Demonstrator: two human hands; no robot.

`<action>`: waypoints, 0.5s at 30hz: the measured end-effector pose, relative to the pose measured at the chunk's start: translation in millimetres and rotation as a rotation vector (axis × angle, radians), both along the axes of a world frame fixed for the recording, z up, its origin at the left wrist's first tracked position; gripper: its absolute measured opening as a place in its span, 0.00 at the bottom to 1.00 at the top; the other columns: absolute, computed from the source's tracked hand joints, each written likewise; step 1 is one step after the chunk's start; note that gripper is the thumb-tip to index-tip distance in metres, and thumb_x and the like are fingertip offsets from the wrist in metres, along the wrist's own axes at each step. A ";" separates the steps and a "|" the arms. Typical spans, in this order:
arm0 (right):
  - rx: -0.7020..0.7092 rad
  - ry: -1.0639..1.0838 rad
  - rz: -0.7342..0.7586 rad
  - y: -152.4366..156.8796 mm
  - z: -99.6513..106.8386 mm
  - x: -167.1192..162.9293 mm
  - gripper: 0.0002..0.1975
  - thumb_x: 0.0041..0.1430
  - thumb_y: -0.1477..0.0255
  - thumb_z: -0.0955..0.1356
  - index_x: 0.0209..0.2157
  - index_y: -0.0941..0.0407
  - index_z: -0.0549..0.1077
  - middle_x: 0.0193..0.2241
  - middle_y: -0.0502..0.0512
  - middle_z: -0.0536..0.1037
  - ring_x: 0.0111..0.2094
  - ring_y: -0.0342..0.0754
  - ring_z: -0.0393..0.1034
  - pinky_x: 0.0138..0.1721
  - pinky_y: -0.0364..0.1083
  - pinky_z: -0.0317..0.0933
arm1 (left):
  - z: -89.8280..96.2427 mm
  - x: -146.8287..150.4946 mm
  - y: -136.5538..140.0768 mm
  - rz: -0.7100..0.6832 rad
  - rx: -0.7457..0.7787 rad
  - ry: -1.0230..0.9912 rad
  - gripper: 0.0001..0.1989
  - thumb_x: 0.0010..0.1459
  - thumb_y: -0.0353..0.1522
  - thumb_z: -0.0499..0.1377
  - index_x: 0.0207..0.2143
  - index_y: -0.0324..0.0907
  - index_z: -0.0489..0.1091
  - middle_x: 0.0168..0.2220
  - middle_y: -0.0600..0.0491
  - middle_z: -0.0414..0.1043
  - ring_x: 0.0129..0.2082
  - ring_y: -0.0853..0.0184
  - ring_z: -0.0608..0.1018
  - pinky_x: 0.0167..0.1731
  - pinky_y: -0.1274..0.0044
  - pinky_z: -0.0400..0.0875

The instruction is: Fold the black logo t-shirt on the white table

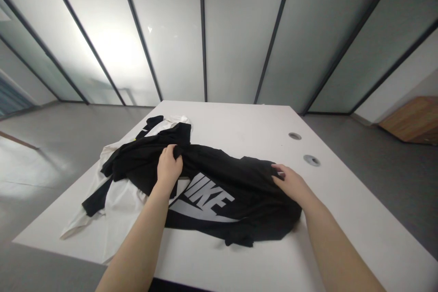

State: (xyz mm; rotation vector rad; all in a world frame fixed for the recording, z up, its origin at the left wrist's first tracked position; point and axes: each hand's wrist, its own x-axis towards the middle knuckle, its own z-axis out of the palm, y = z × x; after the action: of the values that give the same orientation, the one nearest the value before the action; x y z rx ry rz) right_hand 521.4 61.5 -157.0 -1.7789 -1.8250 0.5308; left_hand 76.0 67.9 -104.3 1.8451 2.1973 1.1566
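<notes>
A black Nike shirt (260, 191) with large white lettering lies loosely spread and wrinkled over the table. My left hand (169, 164) is closed on the shirt's left end, with a dark fold bunched between thumb and fingers. At the right, my right hand (290, 183) has its thumb and fingers curled round the upper edge of the same shirt. Left of my left hand lies a heap of garments: a black garment (133, 159) on top and white clothing (125, 203) beneath it. How the garments overlap under my left wrist is hidden.
The white table (239, 123) extends beyond the clothes on all sides but the left, where white cloth reaches its edge. Two round grommets (311, 160) are set in its right side. Frosted glass panels (246, 32) stand behind. A wooden piece (414, 121) is at far right.
</notes>
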 end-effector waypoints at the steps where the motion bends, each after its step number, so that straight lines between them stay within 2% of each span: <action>1: -0.016 0.010 0.098 -3.7 0.5 -8.0 0.26 0.55 0.67 0.68 0.56 0.55 0.77 0.52 0.64 0.80 0.51 0.60 0.76 0.55 0.58 0.68 | 1.2 0.7 -0.9 0.032 0.059 0.060 0.19 0.62 0.27 0.54 0.55 0.41 0.71 0.54 0.41 0.76 0.57 0.50 0.76 0.60 0.61 0.69; 3: -0.029 -0.016 0.254 -13.1 2.8 -25.0 0.30 0.53 0.68 0.70 0.60 0.54 0.75 0.59 0.64 0.76 0.60 0.60 0.71 0.63 0.59 0.63 | 1.7 6.8 -3.4 0.002 0.137 0.148 0.24 0.61 0.25 0.54 0.60 0.41 0.68 0.62 0.42 0.71 0.65 0.52 0.69 0.68 0.60 0.61; 5: -0.065 -0.050 0.347 -22.8 5.9 -40.3 0.35 0.52 0.69 0.72 0.63 0.51 0.72 0.66 0.63 0.69 0.67 0.61 0.63 0.68 0.60 0.57 | -2.2 16.8 -5.7 -0.145 0.133 0.194 0.24 0.62 0.26 0.54 0.60 0.43 0.68 0.65 0.44 0.69 0.69 0.54 0.66 0.70 0.61 0.58; 7: -0.100 -0.039 0.426 -30.1 9.3 -51.2 0.38 0.51 0.70 0.72 0.65 0.49 0.71 0.70 0.61 0.65 0.70 0.61 0.58 0.70 0.60 0.54 | -10.6 26.8 -6.8 -0.314 0.055 0.200 0.23 0.66 0.29 0.54 0.62 0.43 0.67 0.67 0.44 0.67 0.69 0.55 0.67 0.69 0.63 0.60; 9: -0.124 0.029 0.471 -34.0 13.8 -56.4 0.39 0.51 0.70 0.72 0.67 0.49 0.69 0.69 0.60 0.67 0.69 0.60 0.60 0.70 0.60 0.55 | -20.7 33.4 -6.4 -0.405 -0.069 0.174 0.23 0.70 0.34 0.53 0.65 0.42 0.65 0.68 0.43 0.66 0.67 0.55 0.70 0.66 0.64 0.65; 12: -0.159 0.143 0.379 -33.7 22.9 -53.9 0.40 0.53 0.67 0.73 0.68 0.50 0.66 0.66 0.60 0.71 0.65 0.60 0.67 0.65 0.59 0.61 | -29.5 35.5 -4.6 -0.383 -0.261 0.158 0.26 0.72 0.39 0.53 0.68 0.41 0.63 0.61 0.42 0.73 0.60 0.56 0.77 0.59 0.67 0.71; 14: -0.173 0.148 0.270 -30.7 28.6 -45.3 0.36 0.53 0.65 0.74 0.64 0.51 0.70 0.63 0.62 0.74 0.61 0.62 0.71 0.62 0.57 0.64 | -27.7 33.7 -4.0 -0.356 -0.357 0.189 0.27 0.70 0.42 0.57 0.67 0.41 0.65 0.56 0.43 0.77 0.54 0.55 0.80 0.53 0.69 0.74; 15: -0.189 0.125 0.229 -28.7 30.8 -39.1 0.32 0.52 0.63 0.75 0.59 0.52 0.74 0.59 0.62 0.78 0.58 0.62 0.74 0.58 0.56 0.66 | -25.0 32.4 -4.2 -0.347 -0.396 0.211 0.28 0.68 0.43 0.60 0.66 0.42 0.68 0.55 0.43 0.78 0.53 0.54 0.81 0.51 0.69 0.74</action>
State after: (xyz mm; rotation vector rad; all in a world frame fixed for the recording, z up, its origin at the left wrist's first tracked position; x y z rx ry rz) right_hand 482.3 32.8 -126.2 -1.6201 -1.9557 0.9105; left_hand 108.4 63.7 -129.3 2.1164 1.9035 0.4477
